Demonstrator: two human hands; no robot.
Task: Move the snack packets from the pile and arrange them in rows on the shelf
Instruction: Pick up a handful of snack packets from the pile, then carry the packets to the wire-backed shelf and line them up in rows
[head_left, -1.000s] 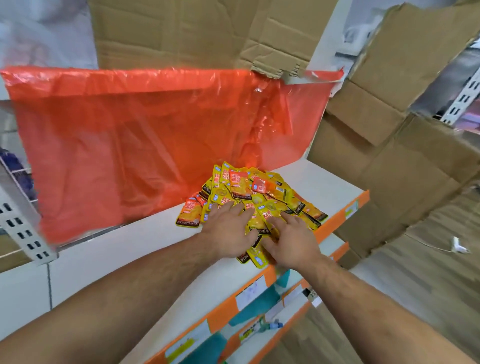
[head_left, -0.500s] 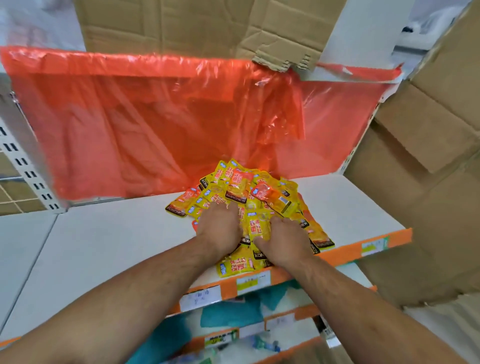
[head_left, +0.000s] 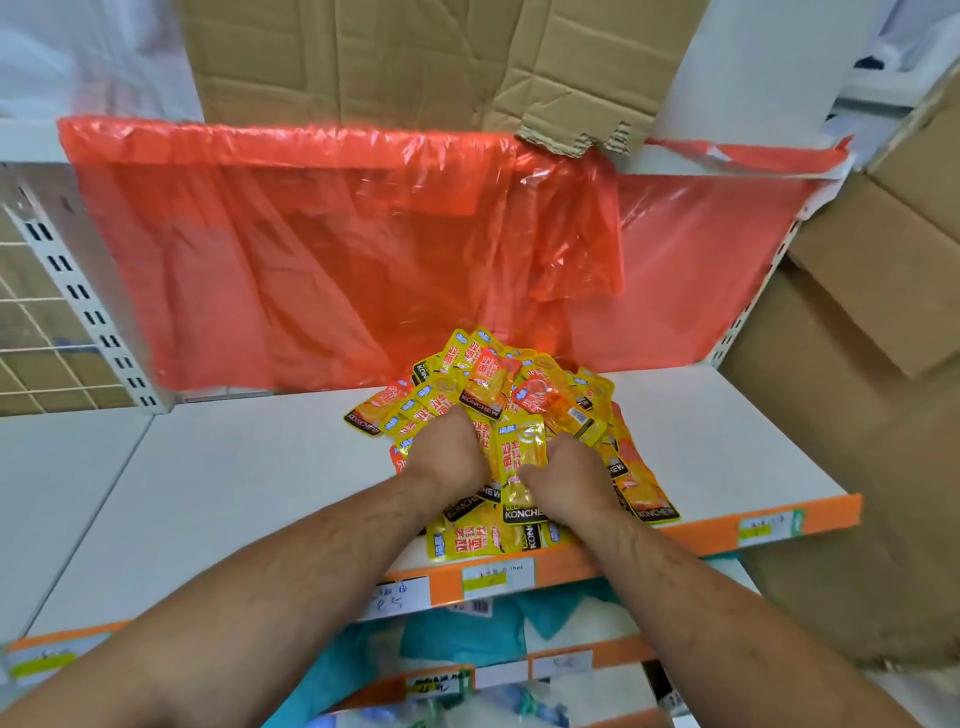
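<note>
Both hands are reached in over the orange shelf edge (head_left: 701, 530). The left hand (head_left: 447, 449) and right hand (head_left: 569, 470) are sunk side by side into the pile of snack packets (head_left: 483, 384), which is heaped on the white shelf (head_left: 234, 493) right at its front. A second ago the fingers were spread flat on top. Now they're tucked under and hidden, so an actual grip can't be confirmed. One packet (head_left: 522, 447) is stood up between the hands. Behind, a red plastic sheet (head_left: 311, 260) is hung, with cardboard (head_left: 415, 57) above.

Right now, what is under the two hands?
Yellow snack packets on the white shelf. The left hand and right hand fingers are buried in them, so their grip is hidden.
</note>
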